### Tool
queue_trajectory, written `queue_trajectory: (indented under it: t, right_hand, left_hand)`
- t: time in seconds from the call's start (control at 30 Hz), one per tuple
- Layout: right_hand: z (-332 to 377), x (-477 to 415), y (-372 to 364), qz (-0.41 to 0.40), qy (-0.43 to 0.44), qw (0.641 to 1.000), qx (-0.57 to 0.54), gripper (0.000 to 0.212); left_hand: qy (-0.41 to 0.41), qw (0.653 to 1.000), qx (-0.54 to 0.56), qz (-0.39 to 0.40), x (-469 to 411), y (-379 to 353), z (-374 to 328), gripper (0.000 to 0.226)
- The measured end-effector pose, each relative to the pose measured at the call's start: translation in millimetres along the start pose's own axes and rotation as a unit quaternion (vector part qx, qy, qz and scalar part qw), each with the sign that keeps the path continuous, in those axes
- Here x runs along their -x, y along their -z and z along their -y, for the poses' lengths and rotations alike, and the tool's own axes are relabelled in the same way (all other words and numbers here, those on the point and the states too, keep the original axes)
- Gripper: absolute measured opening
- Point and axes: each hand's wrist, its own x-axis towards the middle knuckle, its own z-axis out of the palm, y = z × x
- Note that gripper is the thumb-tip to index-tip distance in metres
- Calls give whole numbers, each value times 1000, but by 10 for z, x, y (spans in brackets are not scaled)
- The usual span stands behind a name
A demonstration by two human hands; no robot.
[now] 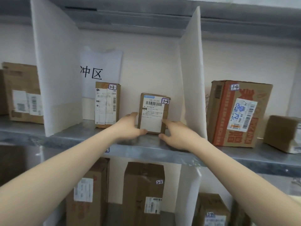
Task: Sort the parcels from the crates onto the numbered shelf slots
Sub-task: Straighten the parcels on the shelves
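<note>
The left hand (128, 126) clasps the small parcel (153, 111) by its lower left edge; the right hand (177, 136), fingers loosely spread, touches its right side, seemingly steadying it upright. It stands on the shelf (81, 141) between white dividers (57, 70), beside a second parcel (107, 105) likewise marked 1-3, so this is apparently its proper slot.

A pale pinkish wall (146, 62) backs the grey metal shelf (78, 140); 2 white dividers (57, 70) stand upright, a paper sign (104, 62) seemingly taped behind.

Head-worn wide-angle view, near a grey metal shelf (76, 134).
Looks forward between two upright white divider boards (57, 70) (straight lines bow toward the picture's edges).
</note>
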Motion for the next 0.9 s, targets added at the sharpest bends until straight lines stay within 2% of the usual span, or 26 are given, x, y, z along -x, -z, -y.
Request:
queue_trajectory:
  t: [0.1, 0.23, 0.4, 0.53, 0.67, 0.9]
  right_hand:
    - [38, 80, 27, -13, 6, 1000, -12, 54]
    - [87, 295, 145, -19, 27, 999, -42, 59]
    - [197, 672, 369, -51, 40, 997, -34, 56]
    - [243, 957, 607, -101, 2, 994, -49, 44]
    - [148, 1331, 735, -92, -44, 994, -27, 51]
    - [-261, 1855, 874, -87, -135, 987, 1, 48]
  left_hand:
    - [8, 1000, -8, -8, 64, 6, 29, 86]
    - [9, 999, 44, -14, 262, 57, 0, 83]
    - [-65, 998, -12, 18, 637, 114, -158, 84]
    - [-123, 988, -46, 78, 901, 103, -372, 89]
    - [-154, 978, -45, 133, 1075, -1, -514, 89]
    - [-193, 971, -8, 140, 1287, -277, -810, 82]
